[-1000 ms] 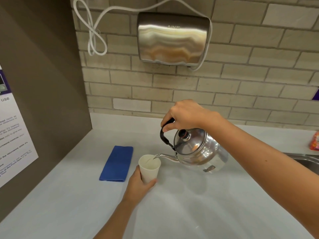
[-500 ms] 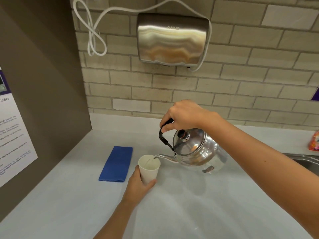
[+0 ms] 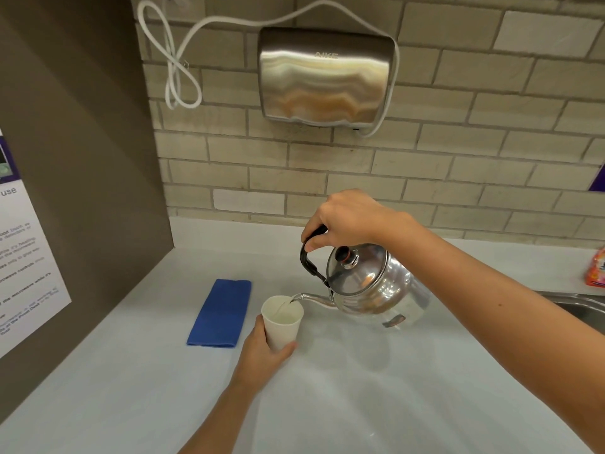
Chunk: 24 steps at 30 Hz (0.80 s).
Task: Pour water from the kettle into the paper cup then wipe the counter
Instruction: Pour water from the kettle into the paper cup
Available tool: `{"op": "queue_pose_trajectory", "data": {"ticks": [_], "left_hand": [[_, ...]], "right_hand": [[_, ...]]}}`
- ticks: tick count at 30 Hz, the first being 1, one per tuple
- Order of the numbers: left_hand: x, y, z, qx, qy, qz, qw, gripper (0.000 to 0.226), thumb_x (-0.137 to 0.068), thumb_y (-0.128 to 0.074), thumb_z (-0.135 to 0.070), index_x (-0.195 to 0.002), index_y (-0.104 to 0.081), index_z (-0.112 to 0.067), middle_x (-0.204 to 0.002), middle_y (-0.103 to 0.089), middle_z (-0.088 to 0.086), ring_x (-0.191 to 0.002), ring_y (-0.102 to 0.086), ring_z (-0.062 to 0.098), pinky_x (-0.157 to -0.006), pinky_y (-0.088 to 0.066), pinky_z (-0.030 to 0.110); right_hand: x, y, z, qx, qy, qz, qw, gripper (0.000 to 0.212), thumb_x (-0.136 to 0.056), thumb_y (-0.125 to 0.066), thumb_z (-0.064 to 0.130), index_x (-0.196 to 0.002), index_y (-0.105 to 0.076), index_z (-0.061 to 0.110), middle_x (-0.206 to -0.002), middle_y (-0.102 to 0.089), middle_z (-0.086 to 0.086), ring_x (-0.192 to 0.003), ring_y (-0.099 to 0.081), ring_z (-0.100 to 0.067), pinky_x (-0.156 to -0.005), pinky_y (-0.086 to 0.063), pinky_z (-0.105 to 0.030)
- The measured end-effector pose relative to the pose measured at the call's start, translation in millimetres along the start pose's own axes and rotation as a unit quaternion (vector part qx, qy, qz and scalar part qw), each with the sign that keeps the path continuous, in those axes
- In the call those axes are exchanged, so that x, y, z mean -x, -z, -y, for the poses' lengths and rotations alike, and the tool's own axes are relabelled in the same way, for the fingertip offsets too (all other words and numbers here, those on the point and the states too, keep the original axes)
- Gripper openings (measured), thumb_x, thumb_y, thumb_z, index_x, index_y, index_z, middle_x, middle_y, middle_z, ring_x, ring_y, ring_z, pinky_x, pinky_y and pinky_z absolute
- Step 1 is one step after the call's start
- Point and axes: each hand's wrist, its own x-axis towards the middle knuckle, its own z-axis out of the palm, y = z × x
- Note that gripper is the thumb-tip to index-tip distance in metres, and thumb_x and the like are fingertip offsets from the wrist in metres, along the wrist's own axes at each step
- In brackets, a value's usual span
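A shiny steel kettle (image 3: 370, 286) hangs tilted above the pale counter (image 3: 376, 388), its spout over the rim of a white paper cup (image 3: 282, 322). A thin stream of water runs from the spout into the cup. My right hand (image 3: 347, 217) grips the kettle's black handle from above. My left hand (image 3: 262, 352) wraps the lower part of the cup, which stands on the counter. A folded blue cloth (image 3: 221, 312) lies flat just left of the cup.
A steel hand dryer (image 3: 324, 75) with a looped white cord is fixed to the brick wall behind. A brown side panel with a printed notice (image 3: 23, 257) closes off the left. A sink edge (image 3: 579, 303) and an orange packet (image 3: 595, 270) sit at the right.
The scene has hardly changed: the kettle stays tilted over the cup with water running, and both hands hold as before.
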Motion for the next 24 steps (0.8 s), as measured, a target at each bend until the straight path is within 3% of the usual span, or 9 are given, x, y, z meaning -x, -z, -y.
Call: {"op": "queue_pose_trajectory", "data": {"ticks": [8, 13, 17, 24], "left_hand": [[0.1, -0.8, -1.0, -0.006, 0.005, 0.006, 1.0, 0.081, -0.069, -0.08, -0.031, -0.133, -0.033, -0.022, -0.131, -0.051, 0.003, -0.114, -0.051, 0.02, -0.098, -0.048, 0.04], [-0.5, -1.4, 0.7, -0.004, 0.005, 0.006, 1.0, 0.079, -0.068, -0.08, -0.033, -0.132, -0.033, -0.024, -0.129, -0.052, 0.001, -0.113, -0.052, 0.018, -0.097, -0.049, 0.038], [-1.2, -1.8, 3.1, 0.005, 0.003, 0.004, 1.0, 0.076, -0.066, -0.081, -0.034, -0.127, -0.035, -0.031, -0.121, -0.054, -0.004, -0.106, -0.053, 0.014, -0.089, -0.048, 0.029], [-2.8, -3.1, 5.9, 0.012, 0.004, 0.009, 1.0, 0.077, -0.066, -0.08, -0.036, -0.127, -0.033, -0.035, -0.119, -0.051, -0.01, -0.107, -0.052, 0.013, -0.089, -0.046, 0.027]], "right_hand": [[-0.9, -0.5, 1.0, 0.003, 0.009, -0.006, 1.0, 0.022, -0.081, -0.059, 0.051, -0.097, -0.068, 0.039, -0.082, -0.072, 0.013, -0.059, -0.044, -0.008, -0.046, -0.022, -0.022], [-2.4, -2.1, 3.3, 0.006, 0.009, 0.004, 1.0, 0.023, -0.081, -0.059, 0.052, -0.098, -0.068, 0.038, -0.068, -0.059, 0.017, -0.051, -0.04, -0.004, -0.045, -0.025, -0.023], [-3.6, -3.3, 3.7, 0.015, 0.021, 0.009, 1.0, 0.025, -0.081, -0.057, 0.052, -0.099, -0.068, 0.037, -0.073, -0.066, 0.012, -0.06, -0.047, -0.01, -0.046, -0.028, -0.023], [-5.3, -2.6, 4.8, 0.022, 0.031, 0.005, 0.999, 0.025, -0.082, -0.057, 0.052, -0.099, -0.068, 0.037, -0.079, -0.071, 0.01, -0.062, -0.048, -0.01, -0.045, -0.028, -0.023]]}}
